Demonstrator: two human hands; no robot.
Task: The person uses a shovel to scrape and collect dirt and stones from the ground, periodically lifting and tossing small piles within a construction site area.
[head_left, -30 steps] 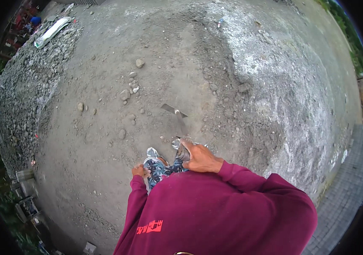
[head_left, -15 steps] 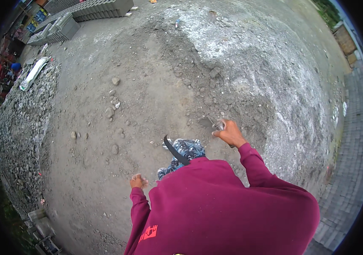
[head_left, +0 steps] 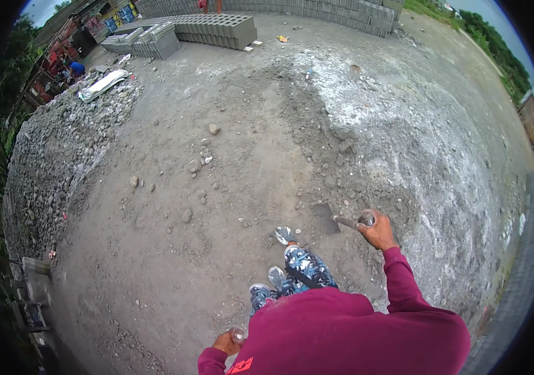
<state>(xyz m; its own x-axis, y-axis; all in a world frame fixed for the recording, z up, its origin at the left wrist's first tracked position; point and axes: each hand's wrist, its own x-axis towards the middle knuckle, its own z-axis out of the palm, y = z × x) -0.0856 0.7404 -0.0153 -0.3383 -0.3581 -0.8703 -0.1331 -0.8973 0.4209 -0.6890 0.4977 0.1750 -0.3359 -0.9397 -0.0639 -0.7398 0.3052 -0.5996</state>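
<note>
A shovel [head_left: 346, 222] is in my right hand [head_left: 378, 231], its fingers wrapped round the grip at the top. The dark blade [head_left: 327, 219] points down at the grey ground, ahead and to the right of my feet; whether it touches the soil I cannot tell. My left hand [head_left: 229, 340] hangs low beside my body with curled fingers. Something pale shows at those fingers, too small and blurred to name. Below me are my patterned trousers [head_left: 307, 265] and grey shoes [head_left: 285, 235], with a dark strap hanging over the trousers.
Loose stones [head_left: 194, 165] lie on the dirt ahead. A gravel heap [head_left: 61, 156] with a white sack [head_left: 103, 85] rises at left; whitish sandy ground [head_left: 429, 150] spreads at right. Grey hollow blocks [head_left: 214, 30] stand at the back. A person's legs [head_left: 211, 5] show behind them.
The view has tilted up, bringing in more of the far yard and my shoes. My right hand still holds the shovel, whose blade and shaft now show more fully. My left hand's fingers look more curled.
</note>
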